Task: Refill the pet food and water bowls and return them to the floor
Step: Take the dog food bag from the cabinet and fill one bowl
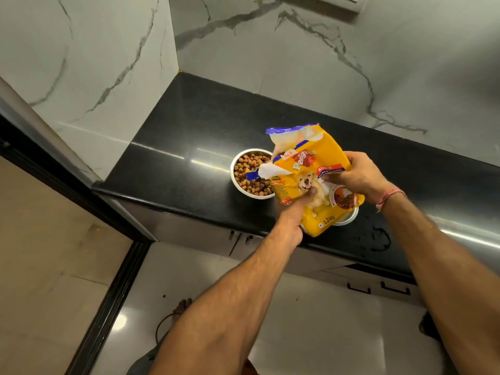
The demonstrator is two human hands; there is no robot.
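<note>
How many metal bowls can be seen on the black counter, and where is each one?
2. One bowl, full of kibble, stands left of the yellow food bag. The second bowl is mostly hidden under the bag; only its rim shows, so its contents cannot be seen.

You're standing in a home kitchen here. There's a glossy black stone counter (189,136) running into a corner, white marble-look wall tiles (270,50) with grey veins behind it, and steel-fronted cabinets with dark handles (238,236) below. Pale polished floor tiles (311,320) shine under you, and a dark door frame (40,163) stands at your left. On the counter sits a steel bowl of kibble (250,173), beside a yellow dog food bag (313,180).
</note>
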